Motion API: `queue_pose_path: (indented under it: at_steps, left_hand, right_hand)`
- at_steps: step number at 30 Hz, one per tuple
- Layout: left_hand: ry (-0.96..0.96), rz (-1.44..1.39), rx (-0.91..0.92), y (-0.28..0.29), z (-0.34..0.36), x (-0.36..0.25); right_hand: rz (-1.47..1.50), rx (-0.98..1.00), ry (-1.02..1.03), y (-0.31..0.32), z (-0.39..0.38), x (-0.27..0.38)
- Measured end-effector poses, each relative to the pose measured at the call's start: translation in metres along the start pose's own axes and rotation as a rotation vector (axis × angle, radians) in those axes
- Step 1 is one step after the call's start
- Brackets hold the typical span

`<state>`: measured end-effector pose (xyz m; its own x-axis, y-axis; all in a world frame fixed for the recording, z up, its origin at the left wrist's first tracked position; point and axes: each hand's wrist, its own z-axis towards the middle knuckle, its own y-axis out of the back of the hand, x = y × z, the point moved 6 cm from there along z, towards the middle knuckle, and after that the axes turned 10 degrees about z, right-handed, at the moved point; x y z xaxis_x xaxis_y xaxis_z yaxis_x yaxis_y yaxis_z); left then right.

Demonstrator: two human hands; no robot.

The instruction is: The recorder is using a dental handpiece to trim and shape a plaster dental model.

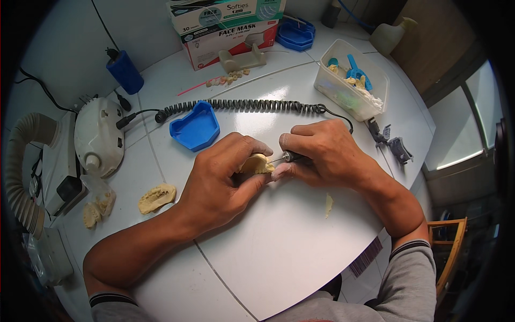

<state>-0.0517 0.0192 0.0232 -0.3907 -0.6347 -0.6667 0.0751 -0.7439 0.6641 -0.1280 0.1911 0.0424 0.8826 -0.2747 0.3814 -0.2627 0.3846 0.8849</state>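
Note:
Near the middle of the white table, my left hand (pixel 220 174) is closed around a cream plaster dental cast (pixel 258 164), fingers above and thumb below. My right hand (pixel 324 153) pinches a dark rotary handpiece (pixel 291 156) with a metal nose. Its thin bur points left and meets the cast, or comes very close to it. Dust whitens my right fingertips. To the left of my left forearm lies a second plaster cast (pixel 157 198) with dark writing. A pale scrap of shavings (pixel 329 205) rests on the table below my right hand.
A black coiled cord (pixel 241 104) runs behind my hands toward the white control box (pixel 99 137). A blue mould tray (pixel 196 126) stands beyond my left hand. The plastic tub (pixel 351 80) at back right holds scraps and blue tools. Mask boxes (pixel 230 35) stand at the back.

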Motion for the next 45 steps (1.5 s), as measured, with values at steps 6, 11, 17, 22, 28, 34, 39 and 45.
queue_pose_path:
  at_steps: [6, 11, 17, 22, 28, 34, 39, 45]
  left_hand:
    - [-0.004, -0.015, -0.010, -0.0002, 0.0000, 0.0011]
    - [0.023, -0.011, 0.000, 0.0009, -0.0002, -0.0005]
    - [0.013, -0.001, 0.004, 0.0004, -0.0006, 0.0008]
    - [0.002, 0.005, 0.004, -0.0004, 0.0010, 0.0002]
    - [0.010, -0.028, -0.008, 0.0011, -0.0008, -0.0022]
    - [0.019, -0.040, -0.008, -0.0011, 0.0002, -0.0022]
    - [-0.002, -0.008, 0.002, 0.0010, 0.0003, -0.0040]
    - [-0.004, 0.008, 0.013, -0.0007, 0.0011, -0.0032]
  right_hand:
    - [0.021, -0.018, 0.006, 0.0004, 0.0005, 0.0001]
    - [0.018, -0.011, -0.002, 0.0001, 0.0004, -0.0002]
    - [0.024, -0.012, -0.005, -0.0006, 0.0001, -0.0014]
    - [0.015, -0.014, 0.001, 0.0013, 0.0002, -0.0014]
    - [0.004, 0.014, 0.002, 0.0002, 0.0009, -0.0012]
    - [0.012, 0.012, 0.012, -0.0001, 0.0011, -0.0017]
    - [0.013, 0.017, -0.002, 0.0006, 0.0019, 0.0000]
    - [0.013, 0.010, 0.002, 0.0009, 0.0017, 0.0003]
